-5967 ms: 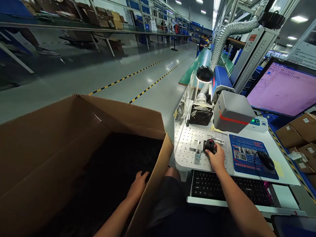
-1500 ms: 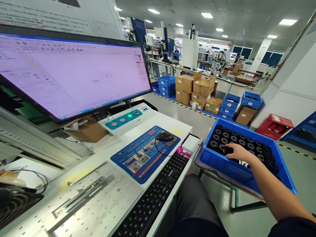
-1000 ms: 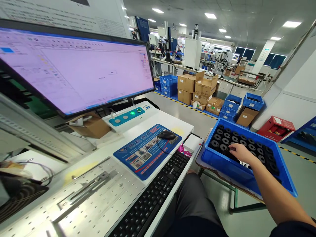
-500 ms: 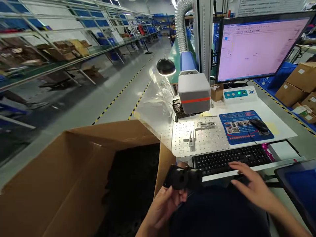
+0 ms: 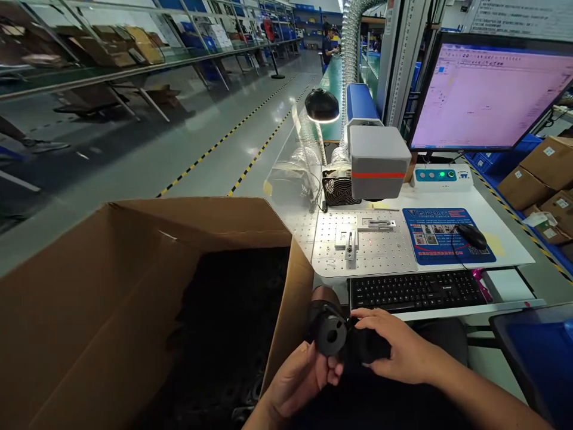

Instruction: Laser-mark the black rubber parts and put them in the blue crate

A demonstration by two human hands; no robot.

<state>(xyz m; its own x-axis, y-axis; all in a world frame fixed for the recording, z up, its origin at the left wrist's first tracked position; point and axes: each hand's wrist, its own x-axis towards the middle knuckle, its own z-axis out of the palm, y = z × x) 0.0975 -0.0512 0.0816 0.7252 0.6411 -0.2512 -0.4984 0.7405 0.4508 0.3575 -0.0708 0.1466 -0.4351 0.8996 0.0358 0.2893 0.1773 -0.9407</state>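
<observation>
White counter; black plastic keyboard at front. Below keyboard: black cylindrical part, holed end facing viewer, pinched by fingers of left hand; just right, right hand, fingers curled round second black part.

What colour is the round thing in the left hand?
The round thing in the left hand is black, seen best in the head view.

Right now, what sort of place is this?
Probably a factory floor: there's a long workbench on the left, a yellow-and-black floor line, and a grey machine head near a perforated metal plate.
</observation>
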